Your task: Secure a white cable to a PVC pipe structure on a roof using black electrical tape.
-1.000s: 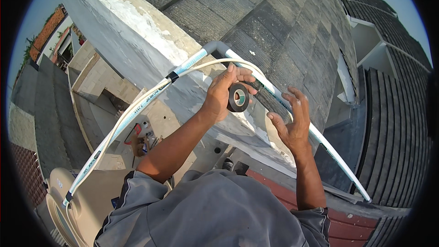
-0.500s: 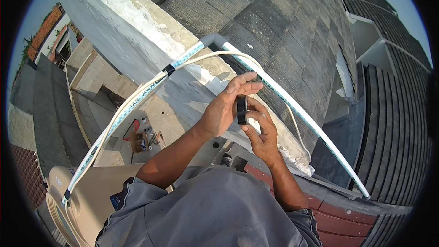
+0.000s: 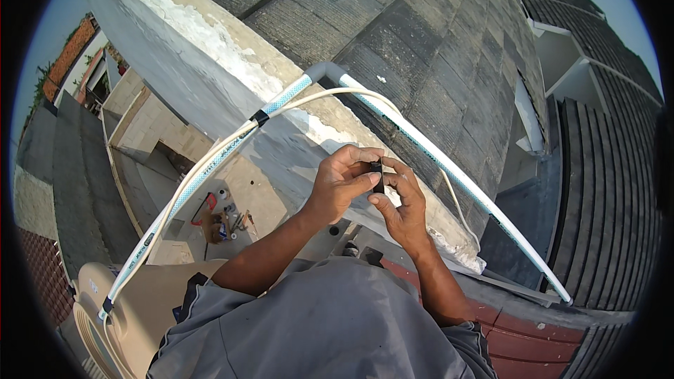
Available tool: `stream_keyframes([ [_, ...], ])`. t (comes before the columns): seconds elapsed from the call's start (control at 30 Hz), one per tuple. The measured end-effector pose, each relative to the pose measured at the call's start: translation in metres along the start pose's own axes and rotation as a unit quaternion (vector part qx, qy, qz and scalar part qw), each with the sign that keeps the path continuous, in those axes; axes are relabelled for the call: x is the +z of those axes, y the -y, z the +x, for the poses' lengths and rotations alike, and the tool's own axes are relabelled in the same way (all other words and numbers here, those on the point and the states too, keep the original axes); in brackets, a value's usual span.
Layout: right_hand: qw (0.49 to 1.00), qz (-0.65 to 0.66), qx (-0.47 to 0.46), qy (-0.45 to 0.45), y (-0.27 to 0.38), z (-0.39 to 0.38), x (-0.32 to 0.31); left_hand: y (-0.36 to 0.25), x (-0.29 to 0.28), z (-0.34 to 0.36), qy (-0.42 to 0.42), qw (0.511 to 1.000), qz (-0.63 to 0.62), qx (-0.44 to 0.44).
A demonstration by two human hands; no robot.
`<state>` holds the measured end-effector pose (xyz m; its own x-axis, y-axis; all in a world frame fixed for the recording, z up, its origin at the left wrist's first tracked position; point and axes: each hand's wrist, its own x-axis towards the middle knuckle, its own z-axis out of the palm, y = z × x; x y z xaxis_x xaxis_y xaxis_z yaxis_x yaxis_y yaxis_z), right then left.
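While both forearms (image 3: pixel 270 253) slant up from below and lean toward each other, I see from afar the left hand (image 3: pixel 335 188) pinching the black tape roll (image 3: pixel 378 179) between thumb and fingers. The right hand (image 3: pixel 406 212) clasps its other side, fingers curled. The roll stands edge-on between the hands, below the white pipe (image 3: pixel 453 174).

White pipe (image 3: pixel 463 181), hands (image 3: pixel 335 186) holding black tape (image 3: pixel 380 184)

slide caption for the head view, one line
Left hand and right hand hold a black tape roll, with a grey elbow joining white pipes beyond.
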<state>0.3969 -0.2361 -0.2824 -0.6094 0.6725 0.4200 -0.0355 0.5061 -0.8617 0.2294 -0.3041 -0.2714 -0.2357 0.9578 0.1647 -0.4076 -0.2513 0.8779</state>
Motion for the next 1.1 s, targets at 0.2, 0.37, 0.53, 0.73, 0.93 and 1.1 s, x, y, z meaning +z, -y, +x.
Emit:
stream_keyframes([
  [0.2, 0.995, -0.078, 0.026, 0.064, 0.026, 0.010, -0.011, -0.011, -0.008, -0.001, -0.075, 0.996, 0.047, -0.004],
  [0.37, 0.989, -0.119, -0.002, 0.084, 0.034, 0.016, -0.014, -0.019, -0.015, -0.003, -0.093, 0.973, 0.210, -0.008],
  [0.53, 0.989, -0.116, -0.021, 0.087, 0.035, 0.015, -0.018, -0.031, -0.009, -0.007, -0.058, 0.976, 0.205, 0.051],
  [0.73, 0.991, -0.102, -0.030, 0.079, 0.035, 0.012, -0.014, -0.038, -0.008, -0.014, 0.000, 0.924, 0.354, 0.145],
  [0.93, 0.992, -0.099, -0.021, 0.069, 0.033, 0.013, -0.010, -0.035, -0.011, -0.009, -0.012, 0.854, 0.470, 0.224],
  [1.1, 0.987, -0.144, -0.010, 0.077, 0.035, 0.016, -0.028, -0.056, -0.015, 0.003, 0.033, 0.852, 0.478, 0.211],
])
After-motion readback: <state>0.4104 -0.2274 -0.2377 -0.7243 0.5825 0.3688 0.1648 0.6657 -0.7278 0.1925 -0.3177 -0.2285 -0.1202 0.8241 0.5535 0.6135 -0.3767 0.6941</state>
